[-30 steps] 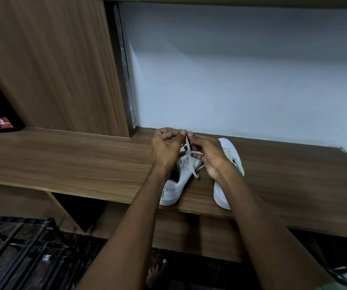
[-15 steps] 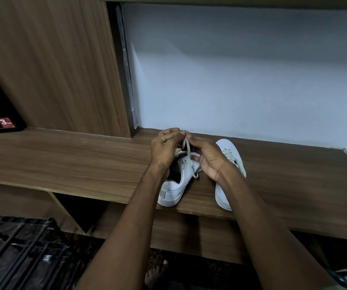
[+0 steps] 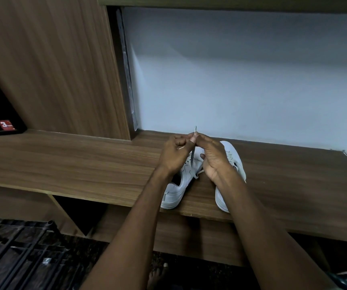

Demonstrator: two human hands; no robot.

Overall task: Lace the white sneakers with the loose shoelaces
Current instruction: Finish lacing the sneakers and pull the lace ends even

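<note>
Two white sneakers stand on the wooden shelf [image 3: 68, 164], heels toward me. Over the left sneaker [image 3: 175, 193] my two hands meet. My left hand [image 3: 173, 154] is closed, with a thin lace tip showing against its fingers. My right hand [image 3: 213, 159] pinches a white shoelace [image 3: 193, 158] between thumb and fingers; the lace runs taut from the shoe's eyelets up to the pinch, and its tip sticks up above my fingers. The right sneaker [image 3: 234, 159] is partly hidden behind my right wrist and forearm.
A wooden cabinet side [image 3: 53, 65] rises at the left and a pale wall [image 3: 231, 80] stands behind the shelf. A dark screen with a red sticker [image 3: 5, 124] sits far left. A black metal rack [image 3: 15, 252] is below left. A bare foot [image 3: 158, 275] shows on the floor.
Both hands have lifted slightly and drawn the lace upward, so its tip now pokes above my fingers. The sneakers have stayed in place.
</note>
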